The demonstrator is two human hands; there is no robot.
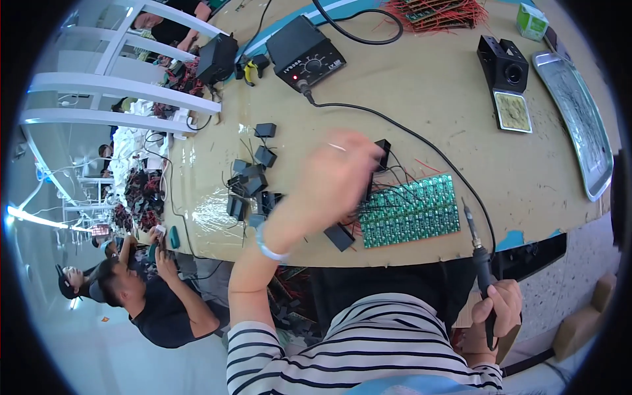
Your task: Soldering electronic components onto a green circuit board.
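Note:
My right hand [501, 307] is closed round the handle of a soldering iron [482, 264], its tip pointing up beside the board. My left hand [342, 168] is smeared by motion above the table, just left of the green circuit board panel [413, 214]. A small black box [382, 153] shows at its fingertips; whether the fingers grip it, the blur hides. Black wires run from the boxes onto the panel's left part. Another black box [340, 237] lies at the panel's lower left corner. Several more black boxes [253, 182] with wire leads lie left of my forearm.
A soldering station [305, 54] stands at the back, its cable [421, 135] crossing to the iron. At the right are an iron stand [503, 69] with a sponge tray [513, 112] and a metal tray [571, 118]. Stacked boards [438, 13] with red wires lie behind. Other people work at left.

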